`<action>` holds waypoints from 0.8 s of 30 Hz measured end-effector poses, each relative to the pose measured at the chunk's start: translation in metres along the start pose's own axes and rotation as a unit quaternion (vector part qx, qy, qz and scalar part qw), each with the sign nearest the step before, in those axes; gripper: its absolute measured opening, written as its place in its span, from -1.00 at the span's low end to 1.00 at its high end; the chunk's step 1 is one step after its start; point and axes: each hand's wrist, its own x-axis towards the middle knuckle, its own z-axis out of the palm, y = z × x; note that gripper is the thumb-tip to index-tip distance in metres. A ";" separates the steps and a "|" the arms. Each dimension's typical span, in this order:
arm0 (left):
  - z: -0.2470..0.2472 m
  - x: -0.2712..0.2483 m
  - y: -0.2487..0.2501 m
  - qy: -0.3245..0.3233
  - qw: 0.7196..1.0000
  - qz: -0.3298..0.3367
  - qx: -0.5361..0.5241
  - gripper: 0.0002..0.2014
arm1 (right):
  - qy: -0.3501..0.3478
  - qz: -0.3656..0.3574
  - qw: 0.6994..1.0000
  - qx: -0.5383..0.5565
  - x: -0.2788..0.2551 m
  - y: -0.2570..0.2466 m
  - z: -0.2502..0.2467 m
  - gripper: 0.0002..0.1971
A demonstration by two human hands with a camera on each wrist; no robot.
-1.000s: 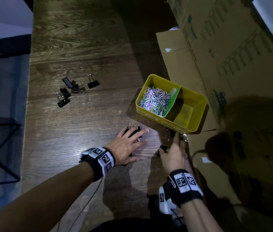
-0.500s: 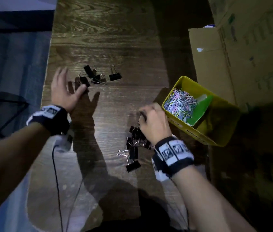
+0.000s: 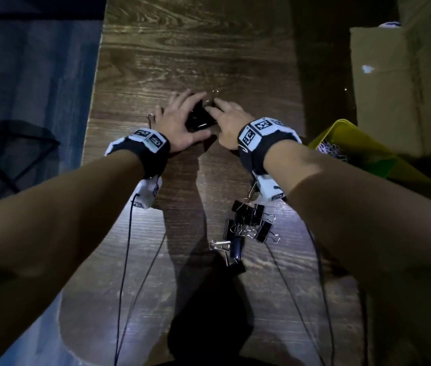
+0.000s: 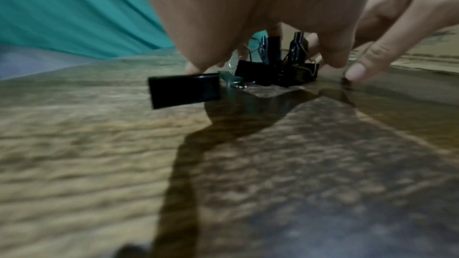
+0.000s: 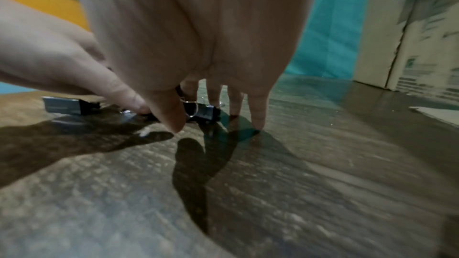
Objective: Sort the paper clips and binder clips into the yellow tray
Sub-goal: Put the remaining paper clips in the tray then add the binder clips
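Note:
Both hands meet over a small cluster of black binder clips [image 3: 200, 119] on the wooden table [image 3: 209, 48]. My left hand [image 3: 182, 116] cups the cluster from the left, fingers spread and tips down. My right hand [image 3: 225, 116] closes in from the right, straight fingers [image 5: 258, 109] touching the table and a clip [image 5: 205, 112] behind the thumb. In the left wrist view one clip [image 4: 183, 90] lies just outside the bunch [image 4: 273, 70]. A second pile of binder clips [image 3: 250, 228] lies under my right forearm. The yellow tray [image 3: 341, 130] at right holds coloured paper clips [image 3: 332, 152].
A large cardboard box [image 3: 404, 75] stands behind the tray at the right. The table's left edge [image 3: 90, 133] drops to a dark floor. Thin black cables [image 3: 127, 260] hang from both wristbands across the near table.
My right hand left the near pile and moved forward and left to the far cluster. My left hand came in around that same cluster. The near pile stays put.

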 end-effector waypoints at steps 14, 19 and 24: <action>0.064 -0.129 0.060 -0.120 0.988 0.101 -0.009 -0.25 | 0.140 0.088 0.983 0.075 -0.151 -0.008 0.097 -0.56; 0.052 -0.158 0.057 -0.081 0.992 0.088 -0.049 -0.29 | 0.162 0.069 0.976 0.128 -0.171 -0.010 0.114 -0.52; 0.003 -0.088 -0.004 0.081 0.995 -0.038 0.051 -0.36 | 0.157 0.060 0.970 0.176 -0.188 0.003 0.113 -0.49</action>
